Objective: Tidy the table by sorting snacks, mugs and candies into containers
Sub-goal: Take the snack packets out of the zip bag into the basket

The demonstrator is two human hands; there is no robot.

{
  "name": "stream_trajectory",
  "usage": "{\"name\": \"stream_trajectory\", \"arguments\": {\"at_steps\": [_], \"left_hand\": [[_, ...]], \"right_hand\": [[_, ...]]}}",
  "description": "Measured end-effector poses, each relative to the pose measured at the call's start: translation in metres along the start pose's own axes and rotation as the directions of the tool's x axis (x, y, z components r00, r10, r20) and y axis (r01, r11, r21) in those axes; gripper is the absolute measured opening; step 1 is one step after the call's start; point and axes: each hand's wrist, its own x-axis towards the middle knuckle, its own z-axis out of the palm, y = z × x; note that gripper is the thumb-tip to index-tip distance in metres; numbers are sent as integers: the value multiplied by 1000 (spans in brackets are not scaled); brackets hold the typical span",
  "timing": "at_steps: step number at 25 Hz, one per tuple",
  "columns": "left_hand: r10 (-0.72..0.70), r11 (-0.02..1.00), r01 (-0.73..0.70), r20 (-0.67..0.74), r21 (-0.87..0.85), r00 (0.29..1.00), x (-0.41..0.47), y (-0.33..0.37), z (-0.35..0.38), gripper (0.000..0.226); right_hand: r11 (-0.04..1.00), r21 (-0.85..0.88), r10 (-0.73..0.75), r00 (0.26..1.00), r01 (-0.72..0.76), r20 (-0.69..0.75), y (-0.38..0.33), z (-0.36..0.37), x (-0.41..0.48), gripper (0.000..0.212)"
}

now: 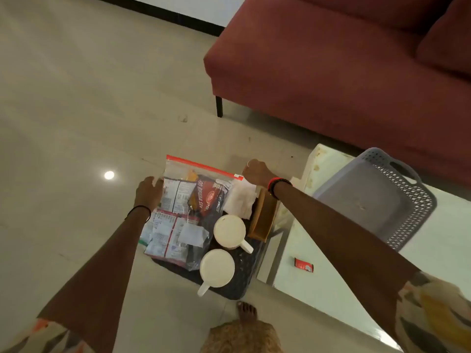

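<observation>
A dark perforated basket (242, 273) hangs over the floor beside the white table (305, 289). It carries a clear zip bag (183, 197) with a red seal, full of snack packets. Two white mugs (229, 231) (216, 268), a crumpled white tissue (239, 197) and a tan wooden box (262, 217) also sit in it. My left hand (148, 191) grips the basket's far left side, where the bag overhangs the rim. My right hand (256, 171) is a closed fist at the far right side. A small red candy packet (303, 264) lies on the table.
An empty grey perforated basket (377, 200) stands on the table to the right. A dark red sofa (331, 72) fills the back right, its black leg (219, 107) on the tiled floor. My bare foot (246, 313) is below the dark basket.
</observation>
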Motion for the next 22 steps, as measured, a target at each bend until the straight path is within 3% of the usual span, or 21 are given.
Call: {"name": "stream_trajectory", "arguments": {"at_steps": [3, 10, 15, 20, 22], "left_hand": [[-1, 1000, 2, 50, -25, 999, 9, -2, 8, 44], [-42, 987, 45, 22, -152, 999, 23, -9, 11, 31], [-41, 976, 26, -68, -216, 997, 9, -1, 0, 25], [-62, 972, 39, -93, -231, 994, -15, 3, -25, 22], [-61, 968, 27, -128, -251, 990, -25, 3, -38, 24]], "right_hand": [[998, 55, 18, 1000, -20, 25, 1, 7, 14, 13], [999, 48, -12, 995, 7, 104, 4, 8, 38, 28], [981, 192, -49, 988, 19, 150, -8, 1, 25, 6], [948, 318, -55, 987, 5, 148, -20, -4, -1, 8], [935, 353, -67, 992, 25, 106, -28, -6, -12, 21]]}}
